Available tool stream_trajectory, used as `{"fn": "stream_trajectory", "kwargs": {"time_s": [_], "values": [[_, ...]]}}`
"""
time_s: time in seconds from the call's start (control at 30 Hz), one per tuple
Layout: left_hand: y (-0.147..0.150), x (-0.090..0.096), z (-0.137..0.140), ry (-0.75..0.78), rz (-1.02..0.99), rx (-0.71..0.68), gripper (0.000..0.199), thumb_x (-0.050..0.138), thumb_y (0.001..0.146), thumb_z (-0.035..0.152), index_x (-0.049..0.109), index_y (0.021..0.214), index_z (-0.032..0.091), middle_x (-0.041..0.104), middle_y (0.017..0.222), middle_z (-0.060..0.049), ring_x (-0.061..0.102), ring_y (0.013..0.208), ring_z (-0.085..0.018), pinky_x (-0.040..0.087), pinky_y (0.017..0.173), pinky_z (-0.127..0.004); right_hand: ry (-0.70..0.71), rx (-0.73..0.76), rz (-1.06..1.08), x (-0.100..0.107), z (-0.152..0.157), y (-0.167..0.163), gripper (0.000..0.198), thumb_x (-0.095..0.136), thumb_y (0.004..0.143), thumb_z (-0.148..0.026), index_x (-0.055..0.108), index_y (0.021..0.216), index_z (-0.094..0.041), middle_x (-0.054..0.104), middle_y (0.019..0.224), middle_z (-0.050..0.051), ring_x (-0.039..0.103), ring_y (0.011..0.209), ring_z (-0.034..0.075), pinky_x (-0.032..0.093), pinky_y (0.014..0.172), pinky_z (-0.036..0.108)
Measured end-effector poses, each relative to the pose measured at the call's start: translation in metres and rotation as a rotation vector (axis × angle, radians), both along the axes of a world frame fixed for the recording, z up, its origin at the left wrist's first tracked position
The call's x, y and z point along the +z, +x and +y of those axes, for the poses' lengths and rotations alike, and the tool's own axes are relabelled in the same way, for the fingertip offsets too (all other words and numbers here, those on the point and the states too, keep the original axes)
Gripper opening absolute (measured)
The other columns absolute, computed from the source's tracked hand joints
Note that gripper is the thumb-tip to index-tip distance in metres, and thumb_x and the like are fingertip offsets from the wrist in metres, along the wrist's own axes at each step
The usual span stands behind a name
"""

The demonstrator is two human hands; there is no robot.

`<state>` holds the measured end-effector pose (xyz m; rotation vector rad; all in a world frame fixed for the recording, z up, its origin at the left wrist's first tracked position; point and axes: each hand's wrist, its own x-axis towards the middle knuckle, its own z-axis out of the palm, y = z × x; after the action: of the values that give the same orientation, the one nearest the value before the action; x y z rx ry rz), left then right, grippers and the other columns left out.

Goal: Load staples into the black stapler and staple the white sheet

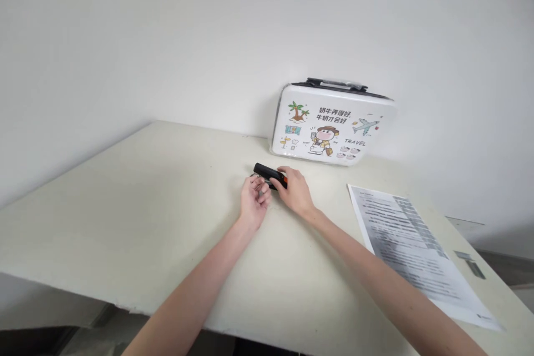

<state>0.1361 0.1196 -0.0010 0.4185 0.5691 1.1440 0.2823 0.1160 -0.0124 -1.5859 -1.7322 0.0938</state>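
Observation:
A black stapler (264, 171) with an orange-red patch near its rear lies across both hands, just above or on the pale tabletop (146, 206). My right hand (298, 192) grips its rear end, thumb on the near side and fingers over the far side. At the front, my left hand (254, 203) has its fingers curled against the lower part. The stapler's jaw is partly hidden by those fingers, and I cannot tell if they pinch anything small.
Behind the hands, a white cartoon-printed case (354, 142) with a black handle leans against the wall. Printed paper (387, 228) lies at the right, partly under my right forearm. Two short grey strips (474, 268), apparently staples, rest near the table's right edge.

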Motion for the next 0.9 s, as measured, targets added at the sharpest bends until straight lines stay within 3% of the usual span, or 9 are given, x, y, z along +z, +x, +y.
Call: {"fn": "stream_trajectory", "kwargs": {"time_s": [0.1,0.2,0.33,0.53,0.7,0.9], "values": [[0.005,0.001,-0.003,-0.069,-0.026,0.023,0.023,0.059,0.093,0.035,0.063,0.083,0.015,0.064,0.073,-0.003,0.055,0.053,-0.008,0.045,0.053,-0.019,0.163,0.062,0.097,0.006,-0.020,-0.001,0.029,0.053,0.104,-0.038,0.062,0.126,-0.022,0.069,0.126,0.014,0.062,0.120,0.029,0.050,0.107,0.048],[0.011,0.004,-0.009,-0.116,-0.045,0.001,0.031,0.055,0.100,0.037,0.070,0.093,0.011,0.075,0.096,-0.013,0.072,0.081,-0.016,0.057,0.078,-0.024,0.191,0.171,0.015,0.007,-0.045,-0.002,0.025,0.057,0.103,-0.036,0.065,0.123,-0.024,0.062,0.135,0.014,0.057,0.130,0.029,0.048,0.113,0.049],[0.016,0.005,-0.019,-0.052,-0.014,-0.187,0.044,0.051,0.104,0.046,0.074,0.110,0.009,0.075,0.121,-0.020,0.073,0.114,-0.027,0.054,0.102,-0.032,0.139,0.217,-0.152,0.001,-0.066,-0.001,0.027,0.066,0.099,-0.036,0.068,0.122,-0.023,0.049,0.151,0.017,0.046,0.143,0.035,0.044,0.117,0.057],[0.019,0.002,-0.022,0.118,0.051,-0.424,0.052,0.053,0.103,0.057,0.073,0.114,0.010,0.072,0.133,-0.022,0.067,0.128,-0.034,0.048,0.112,-0.040,0.140,0.164,-0.188,0.011,-0.100,0.020,0.025,0.064,0.102,-0.039,0.066,0.122,-0.024,0.048,0.154,0.017,0.043,0.146,0.036,0.042,0.118,0.061],[0.023,0.003,-0.014,0.230,0.246,-0.430,0.046,0.059,0.101,0.053,0.077,0.110,0.012,0.072,0.134,-0.020,0.066,0.128,-0.035,0.048,0.112,-0.046,0.104,0.038,-0.179,0.022,-0.162,0.091,0.026,0.062,0.103,-0.039,0.063,0.127,-0.029,0.048,0.155,0.013,0.046,0.145,0.034,0.042,0.118,0.059],[0.031,0.010,0.000,0.246,0.369,-0.334,0.051,0.057,0.101,0.057,0.080,0.103,0.012,0.074,0.129,-0.017,0.065,0.130,-0.036,0.048,0.116,-0.047,0.041,-0.329,-0.133,0.003,-0.255,0.218,0.031,0.062,0.101,-0.049,0.067,0.123,-0.028,0.057,0.144,0.014,0.057,0.136,0.033,0.049,0.112,0.054]]}}
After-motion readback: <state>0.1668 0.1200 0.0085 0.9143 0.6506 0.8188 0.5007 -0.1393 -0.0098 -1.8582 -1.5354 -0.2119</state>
